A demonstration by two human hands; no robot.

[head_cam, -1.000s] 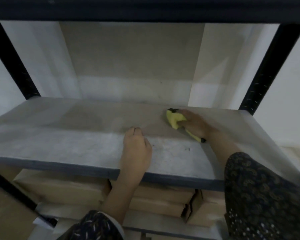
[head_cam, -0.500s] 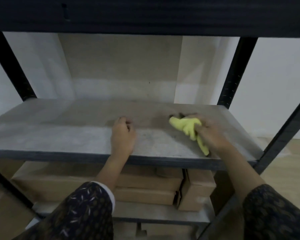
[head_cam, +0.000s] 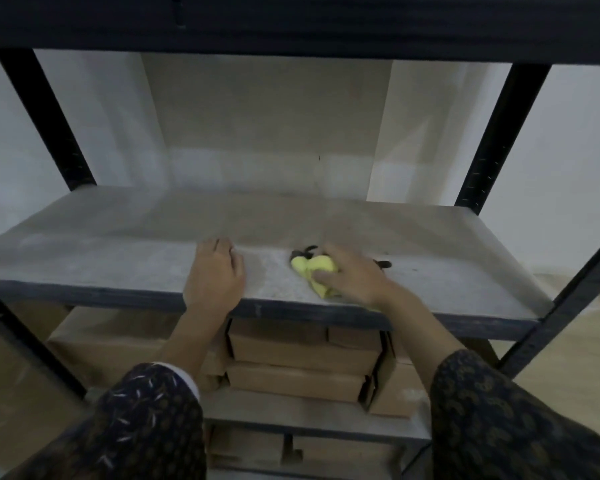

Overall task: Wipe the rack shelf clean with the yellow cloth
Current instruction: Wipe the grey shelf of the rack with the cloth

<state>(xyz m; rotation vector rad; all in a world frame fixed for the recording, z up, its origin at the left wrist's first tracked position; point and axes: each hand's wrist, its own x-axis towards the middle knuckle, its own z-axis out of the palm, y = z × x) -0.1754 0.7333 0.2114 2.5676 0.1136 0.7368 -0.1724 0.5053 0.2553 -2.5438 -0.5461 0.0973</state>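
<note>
The grey rack shelf (head_cam: pixel 111 244) spans the view at mid height, dusty and bare. My right hand (head_cam: pixel 355 275) presses the bunched yellow cloth (head_cam: pixel 314 271) onto the shelf close to its front edge, right of centre. Most of the cloth is covered by my fingers; a dark trim shows at its far edge. My left hand (head_cam: pixel 213 275) lies palm down on the shelf to the left of the cloth, fingers loosely curled, holding nothing.
Black metal uprights (head_cam: pixel 499 133) stand at the shelf's corners, and a dark upper shelf (head_cam: pixel 291 22) hangs overhead. Cardboard boxes (head_cam: pixel 302 355) are stacked on the lower shelf beneath. A white wall lies behind, and light wooden floor (head_cam: pixel 568 348) to the right.
My right hand has drawn the cloth from the back of the shelf toward the front edge. The left hand has stayed flat on the shelf. My head has pulled back.
</note>
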